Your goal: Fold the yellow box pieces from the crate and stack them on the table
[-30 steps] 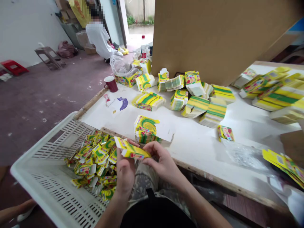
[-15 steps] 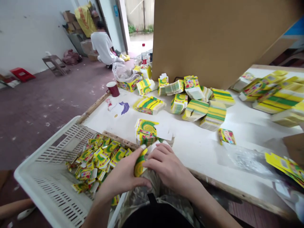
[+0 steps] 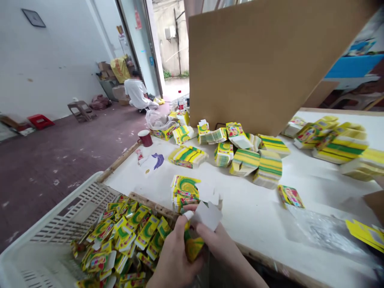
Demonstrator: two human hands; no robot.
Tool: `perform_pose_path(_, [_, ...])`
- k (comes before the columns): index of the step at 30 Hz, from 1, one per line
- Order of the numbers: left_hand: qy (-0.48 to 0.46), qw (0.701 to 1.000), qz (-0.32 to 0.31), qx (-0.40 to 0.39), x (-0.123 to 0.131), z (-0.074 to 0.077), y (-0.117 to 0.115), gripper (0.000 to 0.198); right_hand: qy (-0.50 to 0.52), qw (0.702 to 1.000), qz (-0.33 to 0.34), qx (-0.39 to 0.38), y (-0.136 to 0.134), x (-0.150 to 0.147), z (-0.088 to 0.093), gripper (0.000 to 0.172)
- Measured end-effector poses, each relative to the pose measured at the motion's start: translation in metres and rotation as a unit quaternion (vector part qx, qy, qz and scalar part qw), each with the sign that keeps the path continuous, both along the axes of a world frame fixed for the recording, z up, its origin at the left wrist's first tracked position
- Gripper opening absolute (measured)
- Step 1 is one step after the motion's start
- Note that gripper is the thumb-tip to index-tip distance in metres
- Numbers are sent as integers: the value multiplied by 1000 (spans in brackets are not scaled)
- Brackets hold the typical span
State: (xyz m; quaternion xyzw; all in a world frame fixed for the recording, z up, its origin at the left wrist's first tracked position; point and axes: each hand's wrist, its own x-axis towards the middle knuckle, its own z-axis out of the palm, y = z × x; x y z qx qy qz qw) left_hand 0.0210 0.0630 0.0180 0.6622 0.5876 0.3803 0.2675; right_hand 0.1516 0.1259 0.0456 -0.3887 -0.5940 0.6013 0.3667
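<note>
Yellow-and-green carton (image 3: pixel 193 246), small and partly folded, is gripped between both hands at the lower edge of the view, just short of the near edge of the table (image 3: pixel 249 212). The left hand (image 3: pixel 174 262) is closed around the yellow-and-green carton from its left side, with the fingers curled over the printed face. The right hand (image 3: pixel 223 250) is closed on it from the other side, and the carton's white flap (image 3: pixel 207 216) is seen standing open above that hand's fingers, plain side up. Just beyond the fingertips of both hands a stack of flat carton blanks (image 3: pixel 185 191) is set on the table; whether it touches the flap cannot be told. To the left of the left hand, lower than the table, a white slotted plastic crate (image 3: pixel 60 212) is placed, and a loose heap of folded cartons (image 3: pixel 129 236) is held in it. Farther beyond the hands, many bundles of blanks (image 3: pixel 264 162) are spread across the table in front of a large brown cardboard sheet (image 3: pixel 264 64). Beyond and to the right of the right hand a single printed carton (image 3: pixel 290 196) is laid alone, with a crumpled clear plastic bag (image 3: pixel 324 232) just nearer. A red mug (image 3: pixel 145 138) is stood at the table's far left corner, well beyond the left hand. Far off, another person in a white top (image 3: pixel 136 94) is seen low on the floor near a doorway.
</note>
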Motion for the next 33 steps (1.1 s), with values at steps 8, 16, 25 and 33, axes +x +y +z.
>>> perform_pose_path(8, [-17,998,-24,-52,-5,10,4,62,-28,986,124,107,-10,11,-16,66])
perform_pose_path(16, [18,996,81,-39,-11,5,0,61,-134,958,116,226,-5,18,-16,49])
perform_pose_path(25, [15,994,76,-75,-24,20,-3,61,-199,925,232,225,9,28,5,32])
perform_pose_path(33, [81,986,127,-74,-29,11,-6,62,-181,951,167,188,2,7,-3,40])
